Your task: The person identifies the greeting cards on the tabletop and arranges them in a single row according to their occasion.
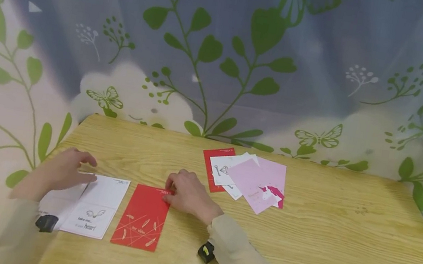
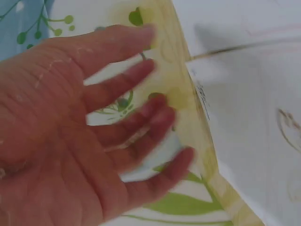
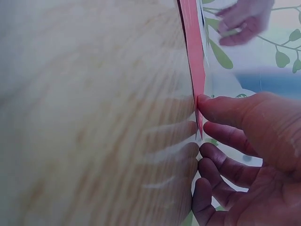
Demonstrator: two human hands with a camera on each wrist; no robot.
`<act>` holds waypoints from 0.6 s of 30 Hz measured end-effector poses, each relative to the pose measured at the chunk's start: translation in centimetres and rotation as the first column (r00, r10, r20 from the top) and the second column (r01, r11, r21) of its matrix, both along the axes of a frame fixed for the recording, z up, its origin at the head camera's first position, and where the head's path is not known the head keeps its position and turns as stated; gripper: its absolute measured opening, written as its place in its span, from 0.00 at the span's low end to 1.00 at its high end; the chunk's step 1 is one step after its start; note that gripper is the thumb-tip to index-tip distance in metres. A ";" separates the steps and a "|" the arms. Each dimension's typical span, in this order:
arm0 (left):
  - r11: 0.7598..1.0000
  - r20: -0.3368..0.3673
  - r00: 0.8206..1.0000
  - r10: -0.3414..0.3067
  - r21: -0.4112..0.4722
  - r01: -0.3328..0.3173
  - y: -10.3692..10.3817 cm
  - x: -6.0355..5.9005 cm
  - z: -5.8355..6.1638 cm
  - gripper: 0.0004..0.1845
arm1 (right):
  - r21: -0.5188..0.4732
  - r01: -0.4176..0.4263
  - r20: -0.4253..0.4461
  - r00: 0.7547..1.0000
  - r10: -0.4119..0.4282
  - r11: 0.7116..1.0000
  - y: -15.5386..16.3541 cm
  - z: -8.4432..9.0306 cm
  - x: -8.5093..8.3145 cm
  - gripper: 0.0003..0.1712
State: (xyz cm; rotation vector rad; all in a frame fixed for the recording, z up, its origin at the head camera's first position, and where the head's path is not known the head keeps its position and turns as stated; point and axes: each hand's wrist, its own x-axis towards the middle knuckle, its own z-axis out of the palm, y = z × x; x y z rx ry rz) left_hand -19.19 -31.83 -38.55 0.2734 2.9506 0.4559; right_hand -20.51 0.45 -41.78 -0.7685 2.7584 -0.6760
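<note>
A red card [image 1: 141,218] with gold feather prints lies near the front of the table. My right hand [image 1: 190,196] is at its far right corner; in the right wrist view the thumb and forefinger pinch the edge of the card [image 3: 194,56]. Left of it lies a white card [image 1: 98,206] with a winged drawing and the word "heart". Another white card [image 1: 61,200] sits beside that one, partly covered by my left arm. Over the far edge of these white cards hovers my left hand [image 1: 66,168], fingers spread and loosely bent, with nothing in them.
Toward the back of the wooden table [image 1: 323,244] is a fanned pile: a red card [image 1: 210,164], white cards [image 1: 222,169] and pink cards [image 1: 253,181], one with a unicorn. A leaf-patterned curtain [image 1: 223,59] hangs behind the table and along its sides.
</note>
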 end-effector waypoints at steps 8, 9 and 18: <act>0.998 0.073 0.997 0.040 -0.058 -0.035 -1.0 1.1 -1.1 0.22 | 0.006 0.004 0.008 1.000 -0.004 1.000 0.0 0.0 0.2 0.13; 0.998 0.077 0.996 0.041 -0.049 -0.038 -1.1 1.1 -1.2 0.22 | 0.008 0.004 0.009 1.000 -0.004 1.000 0.0 0.0 0.1 0.13; 0.999 0.053 0.998 0.043 -0.023 -0.042 -1.3 1.2 -1.6 0.22 | 0.021 0.002 0.001 1.000 -0.002 1.000 -0.1 -0.1 0.1 0.13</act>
